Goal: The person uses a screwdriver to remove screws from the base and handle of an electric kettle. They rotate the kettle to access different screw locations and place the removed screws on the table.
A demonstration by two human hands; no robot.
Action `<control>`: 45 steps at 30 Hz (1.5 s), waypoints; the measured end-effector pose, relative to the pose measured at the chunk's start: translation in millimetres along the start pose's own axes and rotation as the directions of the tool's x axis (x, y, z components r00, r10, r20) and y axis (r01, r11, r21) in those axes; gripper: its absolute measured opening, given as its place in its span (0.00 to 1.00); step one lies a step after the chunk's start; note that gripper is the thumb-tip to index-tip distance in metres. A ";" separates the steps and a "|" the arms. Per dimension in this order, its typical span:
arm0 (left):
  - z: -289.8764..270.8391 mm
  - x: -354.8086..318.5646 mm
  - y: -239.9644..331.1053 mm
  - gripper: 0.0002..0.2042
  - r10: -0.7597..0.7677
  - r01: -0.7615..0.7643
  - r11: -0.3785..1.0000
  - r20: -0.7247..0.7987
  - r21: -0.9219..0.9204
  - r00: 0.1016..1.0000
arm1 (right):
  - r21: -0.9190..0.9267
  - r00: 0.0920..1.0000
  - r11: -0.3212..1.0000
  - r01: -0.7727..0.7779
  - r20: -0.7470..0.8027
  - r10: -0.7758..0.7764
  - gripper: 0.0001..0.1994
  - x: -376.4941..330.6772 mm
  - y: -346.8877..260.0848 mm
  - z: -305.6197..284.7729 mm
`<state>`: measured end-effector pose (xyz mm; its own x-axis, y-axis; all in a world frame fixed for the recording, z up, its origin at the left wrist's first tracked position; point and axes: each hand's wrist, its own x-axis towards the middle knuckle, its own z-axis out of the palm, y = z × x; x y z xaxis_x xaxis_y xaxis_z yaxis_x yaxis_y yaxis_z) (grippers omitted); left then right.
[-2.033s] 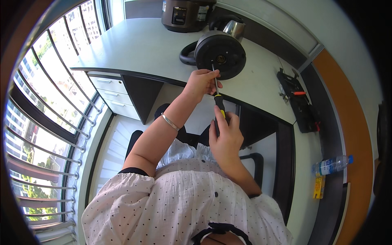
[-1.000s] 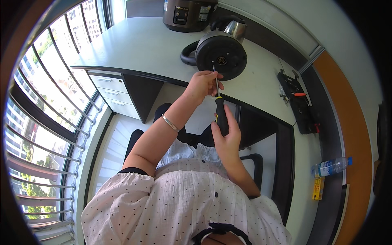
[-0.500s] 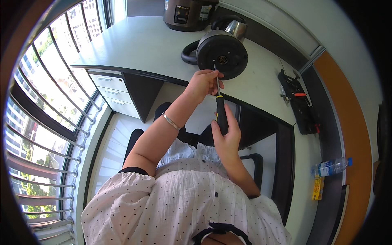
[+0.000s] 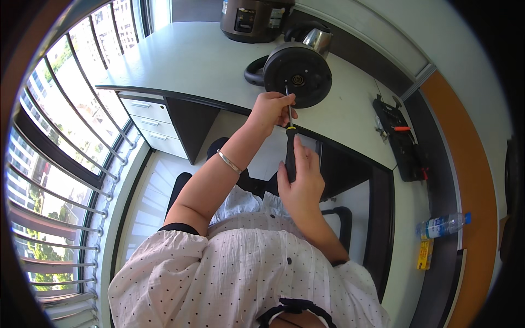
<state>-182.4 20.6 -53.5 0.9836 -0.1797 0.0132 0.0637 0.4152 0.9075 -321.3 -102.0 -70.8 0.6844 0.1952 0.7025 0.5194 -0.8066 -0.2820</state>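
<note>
An electric kettle (image 4: 310, 90) lies on its side on the white desk, its round black base turned toward me and its black handle to the left. The tip of a screwdriver (image 4: 291, 150) meets the base left of the round connector in its centre; whether it sits in a screw cannot be made out. My left hand (image 4: 269, 112) pinches the screwdriver's metal shaft just short of the base. Around the black handle with its yellow ring, my right hand (image 4: 304, 183) is closed, fingers along its right side and thumb on the left.
A dark rice cooker (image 4: 256, 21) stands at the back of the desk (image 4: 180, 57). To the right lies an open black tool case (image 4: 402, 139) with an orange-handled tool (image 4: 402, 129). Further down are a plastic water bottle (image 4: 442, 225) and a small yellow box (image 4: 425, 254).
My right hand has shifted its grip and turned a little around the screwdriver handle, which has swung slightly left. My left hand and the kettle stay nearly in place.
</note>
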 end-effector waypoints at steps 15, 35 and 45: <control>-6.6 2.1 -4.3 0.13 0.010 0.006 0.988 0.105 -0.151 0.994 | 0.293 0.985 0.955 0.040 -0.174 0.012 0.24 -4.4 -2.1 11.3; -2.2 0.9 2.2 0.11 -0.019 0.023 0.993 0.036 -0.114 0.999 | 0.342 0.983 0.939 0.026 -0.179 0.038 0.26 -0.2 -1.9 9.2; -7.5 4.1 -3.3 0.13 -0.035 0.058 0.982 0.129 -0.181 0.991 | 0.193 0.975 0.978 0.082 -0.218 -0.039 0.21 -0.6 4.6 11.1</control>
<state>-177.3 25.1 -59.5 0.9508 -0.3076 0.0355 0.1503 0.5587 0.8157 -313.6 -99.6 -79.8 0.5357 0.1002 0.8384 0.6630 -0.6648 -0.3442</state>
